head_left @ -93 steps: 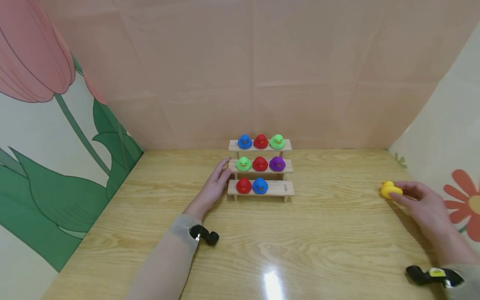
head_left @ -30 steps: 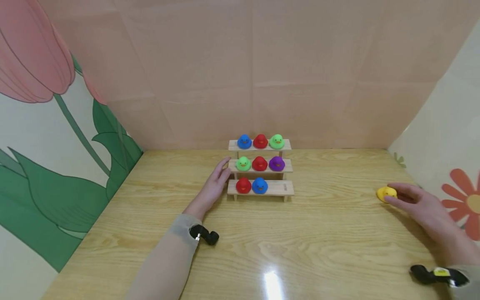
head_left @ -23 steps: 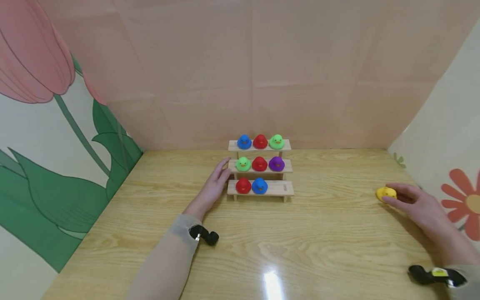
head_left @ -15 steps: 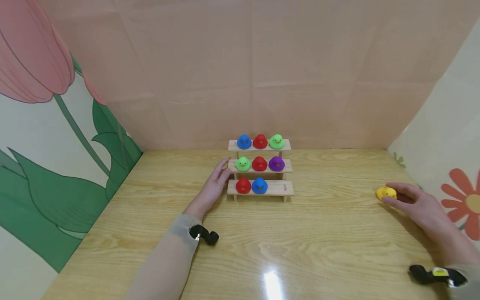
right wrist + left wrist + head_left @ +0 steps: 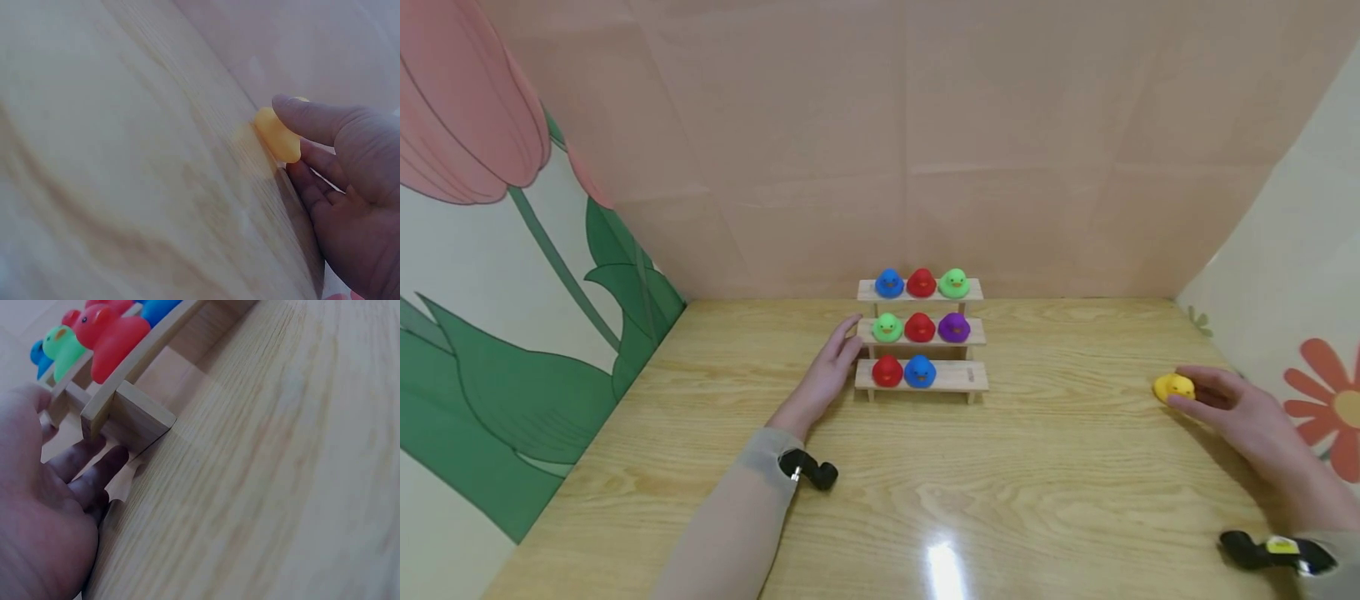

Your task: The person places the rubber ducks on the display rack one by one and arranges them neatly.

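Observation:
At the right of the table, my right hand (image 5: pixel 1251 417) pinches a yellow rubber duck (image 5: pixel 1169 387) between thumb and fingers. The duck sits close over the wood, its head toward the hand. In the right wrist view the thumb lies across the duck (image 5: pixel 278 137). My left hand (image 5: pixel 831 362) is at the left end of the three-tier wooden stand (image 5: pixel 951 377), fingers loosely bent with fingertips right at its end boards. The front tier bears a red duck (image 5: pixel 887 372) and a blue duck (image 5: pixel 920 372), at its left and middle.
On the middle tier stand green (image 5: pixel 887 327), red (image 5: pixel 920 327) and purple (image 5: pixel 954 327) ducks. Blue (image 5: pixel 890 283), red (image 5: pixel 921 282) and green (image 5: pixel 955 283) ducks line the top tier. A pinkish backdrop (image 5: pixel 1037 167) rises behind the wooden table (image 5: pixel 1037 483); flower-printed panels flank it.
Since about three seconds ago, the yellow duck has turned its head from the left toward the right hand and shifted slightly left. During the last second, both hands stay nearly still.

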Motion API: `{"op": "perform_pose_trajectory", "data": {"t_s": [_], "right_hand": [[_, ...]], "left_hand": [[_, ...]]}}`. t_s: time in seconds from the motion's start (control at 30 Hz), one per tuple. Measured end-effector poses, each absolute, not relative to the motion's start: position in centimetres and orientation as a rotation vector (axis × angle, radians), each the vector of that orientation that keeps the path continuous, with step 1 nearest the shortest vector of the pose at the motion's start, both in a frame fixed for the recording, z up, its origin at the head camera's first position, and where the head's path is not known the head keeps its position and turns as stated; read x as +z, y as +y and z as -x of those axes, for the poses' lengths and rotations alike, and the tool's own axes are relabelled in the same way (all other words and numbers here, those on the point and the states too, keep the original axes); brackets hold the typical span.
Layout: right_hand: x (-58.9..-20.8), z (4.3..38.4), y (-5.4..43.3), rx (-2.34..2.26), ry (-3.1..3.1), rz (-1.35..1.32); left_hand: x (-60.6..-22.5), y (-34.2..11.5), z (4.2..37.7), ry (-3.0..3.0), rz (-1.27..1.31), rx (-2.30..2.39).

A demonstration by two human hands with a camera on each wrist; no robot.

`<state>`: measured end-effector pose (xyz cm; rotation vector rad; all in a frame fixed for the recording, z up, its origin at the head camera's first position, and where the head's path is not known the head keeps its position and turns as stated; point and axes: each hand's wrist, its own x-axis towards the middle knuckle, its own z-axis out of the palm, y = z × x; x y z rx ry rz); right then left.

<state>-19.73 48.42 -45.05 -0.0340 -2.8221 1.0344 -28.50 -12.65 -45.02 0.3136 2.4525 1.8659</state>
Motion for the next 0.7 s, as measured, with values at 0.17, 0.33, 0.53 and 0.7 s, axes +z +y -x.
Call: {"op": "perform_pose_trajectory", "data": {"t_s": [0.17, 0.33, 0.53, 0.7], "right_hand": [[-45.3, 19.8, 48.4, 1.121, -2.757, 0.004], [-45.3, 19.9, 48.3, 1.182, -2.715, 0.009], [-45.0, 19.9, 47.7, 1.208, -2.678, 0.015], [-44.5, 20.3, 46.4, 1.313, -2.652, -0.015]], "left_hand": [[-45.1, -12.7, 28.6, 2.449, -0.326, 1.871], [-45.3, -12.6, 28.7, 2.452, -0.333, 1.871], [-45.1, -12.6, 28.6, 2.452, -0.347, 1.877], [-45.2, -12.7, 28.6, 2.45, -0.345, 1.88]]}}
